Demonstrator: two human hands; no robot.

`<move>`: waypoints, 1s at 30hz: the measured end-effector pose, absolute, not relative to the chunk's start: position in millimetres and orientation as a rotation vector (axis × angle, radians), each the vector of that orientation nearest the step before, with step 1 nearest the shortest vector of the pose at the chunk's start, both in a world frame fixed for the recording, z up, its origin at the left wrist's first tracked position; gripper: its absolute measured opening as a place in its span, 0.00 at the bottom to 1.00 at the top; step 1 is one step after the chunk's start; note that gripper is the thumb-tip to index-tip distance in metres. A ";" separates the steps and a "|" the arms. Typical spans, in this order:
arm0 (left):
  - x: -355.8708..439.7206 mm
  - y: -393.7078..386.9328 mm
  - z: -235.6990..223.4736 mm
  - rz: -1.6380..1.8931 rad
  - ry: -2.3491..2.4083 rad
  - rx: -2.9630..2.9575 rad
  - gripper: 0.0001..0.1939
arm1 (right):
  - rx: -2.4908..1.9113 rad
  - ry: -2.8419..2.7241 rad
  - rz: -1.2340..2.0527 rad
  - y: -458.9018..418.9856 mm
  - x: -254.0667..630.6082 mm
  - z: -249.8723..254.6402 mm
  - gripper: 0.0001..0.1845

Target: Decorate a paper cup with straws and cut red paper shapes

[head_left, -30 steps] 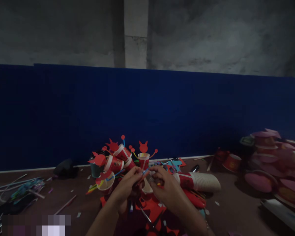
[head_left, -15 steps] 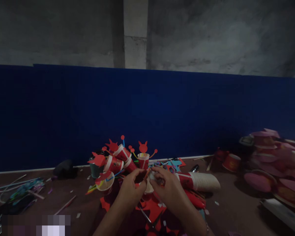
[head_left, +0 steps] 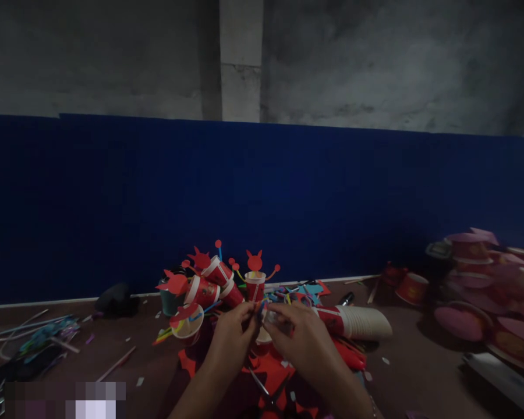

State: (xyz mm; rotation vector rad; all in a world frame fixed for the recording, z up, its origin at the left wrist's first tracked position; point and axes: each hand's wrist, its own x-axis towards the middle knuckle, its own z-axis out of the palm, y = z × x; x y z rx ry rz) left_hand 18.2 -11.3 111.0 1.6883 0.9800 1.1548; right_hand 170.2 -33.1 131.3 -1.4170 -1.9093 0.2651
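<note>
My left hand [head_left: 232, 333] is closed, thumb and fingertips pinching a small blue-and-red strip [head_left: 262, 305] over the work surface. Facing it, my right hand [head_left: 300, 330] is closed around a small whitish, see-through object [head_left: 271, 317], whose kind I cannot make out. The fingertips of both hands come close together at the strip. Below them a paper cup [head_left: 263, 336] shows its pale rim, partly hidden by the hands. Cut red paper [head_left: 274, 372] lies nearer to me, with scissors [head_left: 262, 385] resting on it.
Red cups with paper heads and arms cluster behind my left hand; one such cup [head_left: 255, 286] stands upright. A stack of paper cups [head_left: 362, 323] lies to the right. Pink-topped cups [head_left: 474, 279] pile at far right. Straws [head_left: 30, 331] and scraps litter the left. A blue panel [head_left: 262, 192] rises behind.
Both hands have shifted slightly, and blue now shows on the strip between the fingertips. My right fingers have moved a little over the whitish object. The things around have stayed put.
</note>
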 end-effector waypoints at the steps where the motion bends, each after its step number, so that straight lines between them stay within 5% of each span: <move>1: 18.9 -11.1 111.2 1.146 0.955 1.658 0.14 | -1.433 -1.910 0.248 -34.0 170.8 132.3 0.15; 30: 8.2 -7.2 121.5 1.242 1.141 1.549 0.08 | -1.526 -1.828 0.369 -43.7 170.4 140.0 0.15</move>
